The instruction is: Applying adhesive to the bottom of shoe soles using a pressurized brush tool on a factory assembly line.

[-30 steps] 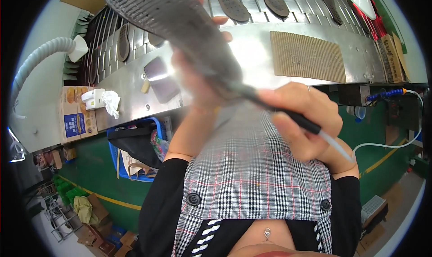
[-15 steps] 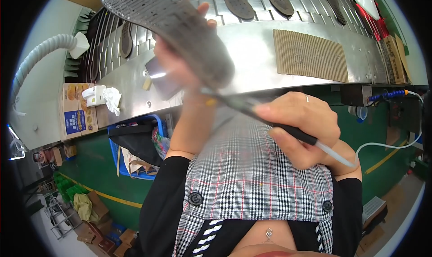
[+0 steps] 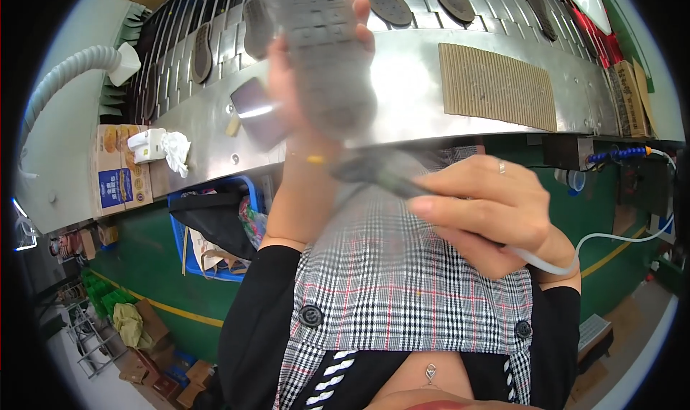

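My left hand (image 3: 284, 90) is closed around a dark grey shoe sole (image 3: 334, 68), held upright above the metal bench with its heel end toward me. Motion blurs the sole, and fingertips show along its right edge. In my right hand (image 3: 496, 205) is a black-handled brush (image 3: 392, 181), gripped like a pen, with a pale hose (image 3: 543, 263) coming out of its rear end. Its blurred dark tip points left, just below the lower end of the sole; I cannot tell whether they touch.
More shoe soles (image 3: 386, 0) lie on the slatted conveyor (image 3: 496, 11) behind the bench. Corrugated cardboard (image 3: 496, 86) lies to the right, a dark flat rectangular object (image 3: 259, 112) to the left. Beyond it are a box (image 3: 122, 176) and tissue (image 3: 176, 153). A blue crate (image 3: 183, 241) stands below.
The sole has turned more upright and moved right with my left hand. My right hand has shifted slightly right and down, still holding the brush.
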A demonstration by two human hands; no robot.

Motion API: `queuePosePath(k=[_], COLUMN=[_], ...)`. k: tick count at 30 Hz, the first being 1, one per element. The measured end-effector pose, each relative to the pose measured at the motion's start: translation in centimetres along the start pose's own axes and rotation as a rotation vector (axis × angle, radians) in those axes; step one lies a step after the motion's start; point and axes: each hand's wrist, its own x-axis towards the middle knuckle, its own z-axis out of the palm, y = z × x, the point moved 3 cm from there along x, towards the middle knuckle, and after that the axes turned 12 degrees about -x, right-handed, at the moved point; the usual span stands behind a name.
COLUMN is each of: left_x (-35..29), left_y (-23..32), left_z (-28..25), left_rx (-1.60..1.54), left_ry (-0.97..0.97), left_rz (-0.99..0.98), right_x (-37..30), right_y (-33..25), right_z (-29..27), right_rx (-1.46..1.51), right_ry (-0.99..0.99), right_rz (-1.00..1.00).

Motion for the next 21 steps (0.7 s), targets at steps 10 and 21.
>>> queuePosePath(k=[10, 21], left_x=[-0.8, -1.8], left_y=[-1.4, -1.1], left_z=[0.8, 0.3], left_rx=[-0.111, -0.101], left_ry=[0.074, 0.204], left_rz=[-0.25, -0.386], right_x=[-0.1, -0.3], right_y=[1.9, 3.0], right_z=[-2.1, -4.0], right_rx=[-0.039, 0.153], right_ry=[-0.031, -0.175], right_rz=[0.067, 0.014])
